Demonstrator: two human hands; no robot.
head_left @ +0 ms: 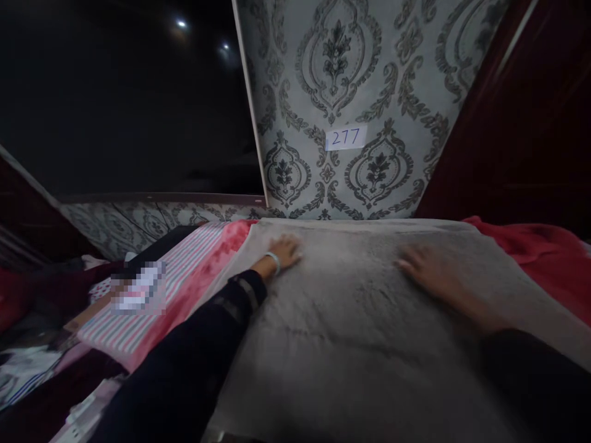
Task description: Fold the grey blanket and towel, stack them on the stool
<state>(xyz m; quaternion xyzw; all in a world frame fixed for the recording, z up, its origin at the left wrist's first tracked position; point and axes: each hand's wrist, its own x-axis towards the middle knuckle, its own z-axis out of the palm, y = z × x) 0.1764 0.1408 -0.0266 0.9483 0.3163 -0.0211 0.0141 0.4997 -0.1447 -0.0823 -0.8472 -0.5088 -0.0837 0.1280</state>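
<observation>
Grey cloth (351,301): soft, floppy, laid out under two hands

Hands apart, neither clamped on anything. Left hand (285,251), bracelet (274,263) at wrist, rests palm down near the cloth's far left part, fingers open. Right hand (422,267) is over the far right part, motion-blurred; looks open, can't tell if it touches.

Cloth spreads from near the wearer to the wall, mostly flat, with a crease (346,338) across the middle. Looks plush, so probably soft and grippy rather than slippery. Likely light at an edge, heavier as a whole, and too limp to hold shape; not fragile. Best hold: far corners or edge, both hands wide, since one hand mid-cloth would just bunch it. Flat palms suit the creases.

Red cloth (549,264) at right, striped cloth (170,277) at left, both right beside it; edges could snag together. Clothes (28,369) lie farther left. Behind: patterned wall (300,92), "277" label (346,137), dark screen (129,111).
</observation>
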